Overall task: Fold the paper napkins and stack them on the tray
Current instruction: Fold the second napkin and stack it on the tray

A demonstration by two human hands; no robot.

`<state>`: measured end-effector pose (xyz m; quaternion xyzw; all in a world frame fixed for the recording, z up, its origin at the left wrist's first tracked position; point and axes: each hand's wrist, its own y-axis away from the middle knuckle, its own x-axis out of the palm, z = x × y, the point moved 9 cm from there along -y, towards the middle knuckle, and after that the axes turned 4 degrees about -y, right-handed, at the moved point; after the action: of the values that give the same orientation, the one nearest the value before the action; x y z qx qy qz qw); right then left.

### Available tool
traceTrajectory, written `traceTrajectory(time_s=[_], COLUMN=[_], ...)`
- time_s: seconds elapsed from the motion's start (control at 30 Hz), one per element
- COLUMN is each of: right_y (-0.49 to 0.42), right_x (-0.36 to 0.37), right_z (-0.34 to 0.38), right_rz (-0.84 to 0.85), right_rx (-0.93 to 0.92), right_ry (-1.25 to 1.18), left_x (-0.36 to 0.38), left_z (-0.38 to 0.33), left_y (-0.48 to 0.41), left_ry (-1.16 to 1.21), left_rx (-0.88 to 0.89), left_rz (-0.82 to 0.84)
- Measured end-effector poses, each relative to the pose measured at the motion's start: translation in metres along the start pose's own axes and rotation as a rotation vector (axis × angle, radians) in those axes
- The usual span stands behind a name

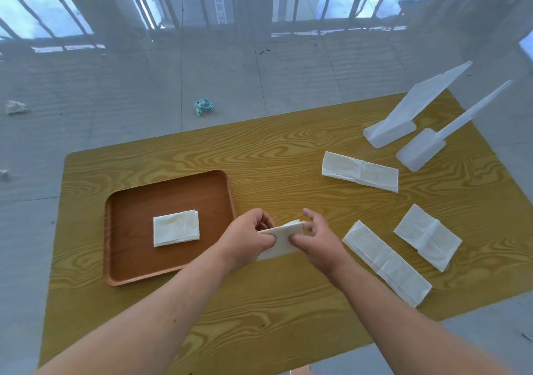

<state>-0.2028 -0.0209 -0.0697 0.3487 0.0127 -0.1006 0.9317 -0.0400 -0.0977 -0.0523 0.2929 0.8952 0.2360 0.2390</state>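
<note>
Nearest me, both forearms reach in over the desk (pixel 288 311), and I have the folded napkin (pixel 281 240) pinched between them just above the wood: my left hand (pixel 248 237) has its grip closed on the napkin's left end, thumb on top and fingers curled under, while my right hand (pixel 315 242) presses its thumb onto the right part with the other fingers spread loosely, not fully closed. The napkin's long axis runs roughly left to right between the two hands, tipped up slightly at the far right corner. What the coming move turns on, as I judge it, is that the tray (pixel 121 271) lies to the left of this napkin, just beside my left hand, so the left hand is the nearer one to carry it across. One already folded napkin (pixel 176 228) sits flat near the middle of the tray, its long axis also left to right, so the held piece would need little turning to land squarely on it. To the right, well apart from the tray, three napkins wait unfolded or half folded: a long strip (pixel 386 262) nearest, a wider one (pixel 428 236) beside it, and another strip (pixel 360 171) farther back. Beyond those stand two white plastic holders (pixel 403 132), tilted in the wide view, near the desk's far right corner
</note>
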Motion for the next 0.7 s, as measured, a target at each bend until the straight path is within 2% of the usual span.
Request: traceTrajectory(time_s=[0.07,0.13,0.33,0.47,0.57,0.7], right_y=[-0.005,-0.006,-0.017,-0.031,-0.046,-0.061], right_x=[0.029,0.059,0.139,0.180,0.197,0.217], right_z=[0.005,0.012,0.033,0.034,0.038,0.052], right_rz=[0.159,0.279,0.360,0.338,0.276,0.230], right_rx=[0.130,0.195,0.214,0.210,0.129,0.011], right_ry=[-0.212,-0.299,-0.339,-0.154,0.126,0.364], left_x=[-0.017,-0.035,-0.101,-0.140,-0.173,-0.199], left_z=[0.003,0.010,0.072,0.121,0.145,0.157], left_y=[0.008,0.016,0.037,0.046,0.047,0.044], left_ry=[0.137,0.282,0.615,0.534,0.390,0.281], left_rx=[-0.030,-0.063,-0.266,-0.351,-0.339,-0.308], left_rz=[0.021,0.029,-0.106,-0.178,-0.335,-0.499])
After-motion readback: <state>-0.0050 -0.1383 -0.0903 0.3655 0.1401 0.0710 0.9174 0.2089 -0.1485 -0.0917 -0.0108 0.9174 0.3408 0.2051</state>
